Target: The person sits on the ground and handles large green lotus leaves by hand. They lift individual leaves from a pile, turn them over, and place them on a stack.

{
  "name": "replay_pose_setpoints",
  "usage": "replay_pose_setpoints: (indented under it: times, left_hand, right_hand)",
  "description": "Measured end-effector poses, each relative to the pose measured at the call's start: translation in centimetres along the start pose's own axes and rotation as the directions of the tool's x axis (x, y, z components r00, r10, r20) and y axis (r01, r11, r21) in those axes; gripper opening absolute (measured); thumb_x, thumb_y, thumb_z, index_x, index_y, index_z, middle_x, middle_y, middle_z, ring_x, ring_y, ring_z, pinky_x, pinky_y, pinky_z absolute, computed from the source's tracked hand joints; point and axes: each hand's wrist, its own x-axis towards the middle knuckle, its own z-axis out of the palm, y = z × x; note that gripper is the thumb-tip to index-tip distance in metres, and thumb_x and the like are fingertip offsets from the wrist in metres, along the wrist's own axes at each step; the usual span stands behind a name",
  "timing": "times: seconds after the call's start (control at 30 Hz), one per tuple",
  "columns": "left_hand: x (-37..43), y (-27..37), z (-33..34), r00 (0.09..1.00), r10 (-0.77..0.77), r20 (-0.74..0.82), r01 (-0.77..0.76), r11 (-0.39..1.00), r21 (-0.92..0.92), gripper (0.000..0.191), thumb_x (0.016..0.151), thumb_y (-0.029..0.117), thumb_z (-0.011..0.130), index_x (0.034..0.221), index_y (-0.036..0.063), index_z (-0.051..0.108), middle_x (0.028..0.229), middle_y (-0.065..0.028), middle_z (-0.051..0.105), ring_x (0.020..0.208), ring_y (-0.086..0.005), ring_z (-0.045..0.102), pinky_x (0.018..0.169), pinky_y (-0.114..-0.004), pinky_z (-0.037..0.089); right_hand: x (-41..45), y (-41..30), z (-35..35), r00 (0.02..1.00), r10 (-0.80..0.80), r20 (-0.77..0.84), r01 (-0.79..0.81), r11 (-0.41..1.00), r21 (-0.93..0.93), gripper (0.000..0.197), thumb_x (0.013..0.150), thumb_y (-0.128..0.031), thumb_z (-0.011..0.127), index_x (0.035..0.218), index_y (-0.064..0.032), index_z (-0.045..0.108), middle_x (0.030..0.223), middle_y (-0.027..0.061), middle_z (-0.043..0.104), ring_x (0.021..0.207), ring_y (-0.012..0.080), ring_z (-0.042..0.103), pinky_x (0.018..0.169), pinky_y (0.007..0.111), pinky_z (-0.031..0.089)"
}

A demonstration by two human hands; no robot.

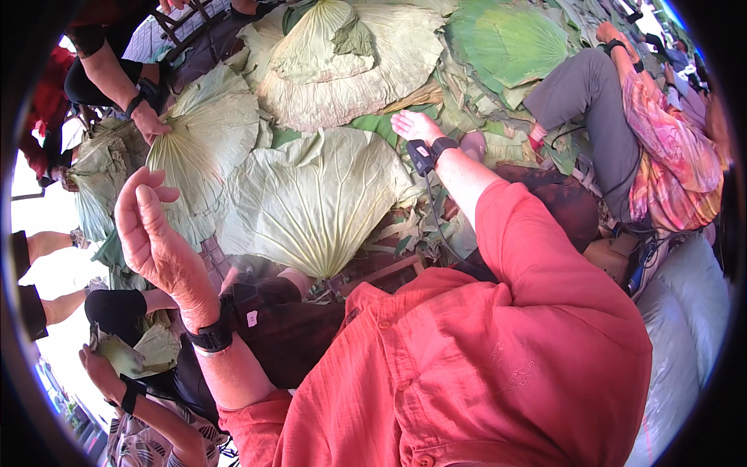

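My left hand is raised at the left with its fingers bent and nothing in it. It wears a black wrist strap. Stretched out ahead, my right hand shows its palm and holds nothing; a strapped black device with a cable sits at that wrist. Between my arms lies a pale, dried lotus leaf, fan-shaped with raised veins, its narrow point towards me. Beyond it are stacked dried lotus leaves. Whether my right hand touches the leaves beneath it, I cannot tell.
At the left, another person's hand grips a fanned leaf. A person at the lower left holds a leaf piece. Someone in grey trousers sits at the right. Greener leaves lie at the back, leaf scraps nearer.
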Motion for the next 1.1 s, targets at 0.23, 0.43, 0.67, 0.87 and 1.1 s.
replay_pose_setpoints:
  times: [0.23, 0.43, 0.67, 0.87, 1.1]
  left_hand:
    - [0.3, 0.3, 1.3, 1.0, -0.003, 0.021, 0.002, 0.999, 0.043, 0.021, 0.091, 0.013, 0.046, 0.103, -0.0005, 0.057, 0.089, -0.0054, 0.061, 0.075, -0.0081, 0.05, 0.078, -0.023, 0.039]
    - [-0.1, -0.7, 0.8, 0.999, -0.027, 0.018, 0.024, 0.993, 0.115, 0.021, 0.091, 0.012, 0.046, 0.102, -0.0011, 0.057, 0.09, -0.0059, 0.061, 0.075, -0.0089, 0.05, 0.077, -0.023, 0.039]
    - [0.4, 0.1, 1.7, 0.998, -0.011, 0.065, 0.008, 0.999, 0.033, 0.022, 0.091, 0.013, 0.047, 0.103, -0.0015, 0.057, 0.091, -0.0071, 0.061, 0.075, -0.0096, 0.05, 0.076, -0.023, 0.04]
    - [0.1, -0.3, 1.2, 0.998, -0.006, 0.058, 0.004, 1.0, 0.02, 0.021, 0.091, 0.013, 0.047, 0.103, -0.0023, 0.057, 0.091, -0.0077, 0.061, 0.074, -0.0097, 0.051, 0.075, -0.023, 0.041]
    - [0.2, 0.1, 1.1, 0.997, 0.022, 0.07, -0.021, 1.0, -0.019, 0.021, 0.091, 0.012, 0.048, 0.103, -0.003, 0.056, 0.091, -0.0079, 0.06, 0.074, -0.0098, 0.051, 0.075, -0.024, 0.041]
  right_hand:
    - [4.2, 0.8, 1.8, 0.977, 0.019, -0.214, -0.006, 0.998, 0.062, 0.027, 0.085, -0.014, 0.052, 0.106, -0.0003, 0.047, 0.111, 0.0158, 0.051, 0.104, 0.0283, 0.051, 0.085, 0.043, 0.045]
    - [4.3, 3.7, 3.8, 0.977, -0.006, -0.214, -0.003, 0.999, -0.043, 0.018, 0.081, -0.013, 0.06, 0.094, -0.0049, 0.05, 0.085, 0.0078, 0.052, 0.077, 0.0202, 0.052, 0.071, 0.034, 0.048]
    - [10.7, 0.9, -1.9, 0.983, -0.09, -0.162, 0.068, 0.988, -0.137, 0.01, 0.077, -0.005, 0.061, 0.083, -0.004, 0.053, 0.08, 0.0078, 0.054, 0.072, 0.0184, 0.053, 0.064, 0.03, 0.047]
    - [4.7, 1.3, 3.9, 0.936, -0.242, -0.258, 0.168, 0.946, -0.278, 0.022, 0.072, -0.002, 0.065, 0.087, -0.0068, 0.05, 0.083, 0.0057, 0.055, 0.076, 0.0185, 0.053, 0.063, 0.032, 0.046]
    - [3.3, 0.3, 3.5, 0.979, -0.171, 0.111, 0.175, 0.984, -0.03, 0.014, 0.078, 0.006, 0.054, 0.088, -0.0018, 0.049, 0.089, 0.0125, 0.053, 0.084, 0.0252, 0.054, 0.081, 0.04, 0.049]
